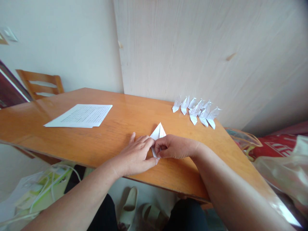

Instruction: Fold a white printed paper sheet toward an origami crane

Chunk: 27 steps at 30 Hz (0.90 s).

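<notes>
A small piece of folded white paper (159, 131) lies on the wooden table in front of me, its pointed tip facing the wall. My left hand (137, 154) holds its left side, with the index finger and thumb on the paper and the other fingers stretched over the tabletop. From the right, my right hand (173, 147) pinches the paper with curled fingers and thumb. Both hands meet over the lower part of the paper and hide much of it. Several folded paper figures (194, 114) stand in a group at the table's far right.
A stack of printed sheets (80, 115) lies on the left of the wooden table (134, 109). A wooden chair (45, 80) stands beyond its left end. Bags (279, 144) crowd the right edge. Slippers (130, 202) and cables (51, 183) are below the near edge.
</notes>
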Tool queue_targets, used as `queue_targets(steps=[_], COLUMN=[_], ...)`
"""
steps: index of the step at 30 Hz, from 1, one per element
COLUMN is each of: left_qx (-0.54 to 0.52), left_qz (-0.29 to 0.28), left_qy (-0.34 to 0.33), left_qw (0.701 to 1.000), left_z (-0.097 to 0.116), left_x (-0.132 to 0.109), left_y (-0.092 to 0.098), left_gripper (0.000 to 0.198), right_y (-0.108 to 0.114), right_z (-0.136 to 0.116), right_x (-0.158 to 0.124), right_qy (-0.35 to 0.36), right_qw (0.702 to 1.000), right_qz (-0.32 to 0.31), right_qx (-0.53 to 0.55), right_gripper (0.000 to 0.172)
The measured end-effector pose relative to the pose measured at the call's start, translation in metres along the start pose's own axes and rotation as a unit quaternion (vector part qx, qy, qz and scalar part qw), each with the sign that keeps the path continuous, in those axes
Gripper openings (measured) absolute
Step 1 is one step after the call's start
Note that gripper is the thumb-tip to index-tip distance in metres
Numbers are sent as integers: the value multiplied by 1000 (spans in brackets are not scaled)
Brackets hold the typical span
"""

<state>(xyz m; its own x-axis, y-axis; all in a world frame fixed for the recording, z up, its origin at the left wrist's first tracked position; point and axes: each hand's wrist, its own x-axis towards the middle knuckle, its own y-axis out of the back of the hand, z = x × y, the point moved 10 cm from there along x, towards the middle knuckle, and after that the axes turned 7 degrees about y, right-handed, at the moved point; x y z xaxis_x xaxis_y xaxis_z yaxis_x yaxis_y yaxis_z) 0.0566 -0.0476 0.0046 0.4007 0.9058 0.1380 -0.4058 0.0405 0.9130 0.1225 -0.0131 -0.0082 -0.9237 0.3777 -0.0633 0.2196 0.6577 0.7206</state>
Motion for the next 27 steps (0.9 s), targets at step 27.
queue_targets(steps=[27], left_qx=[20], left_qz=[9], left_qy=[0], left_qw=[1000], left_z=[2], left_x=[0], left_y=[1], left_gripper=[23], right_y=[1], right_z=[-2], right_x=[-1], right_qy=[-8], right_qw=[1000], right_qz=[1], right_qx=[4], right_gripper=[6])
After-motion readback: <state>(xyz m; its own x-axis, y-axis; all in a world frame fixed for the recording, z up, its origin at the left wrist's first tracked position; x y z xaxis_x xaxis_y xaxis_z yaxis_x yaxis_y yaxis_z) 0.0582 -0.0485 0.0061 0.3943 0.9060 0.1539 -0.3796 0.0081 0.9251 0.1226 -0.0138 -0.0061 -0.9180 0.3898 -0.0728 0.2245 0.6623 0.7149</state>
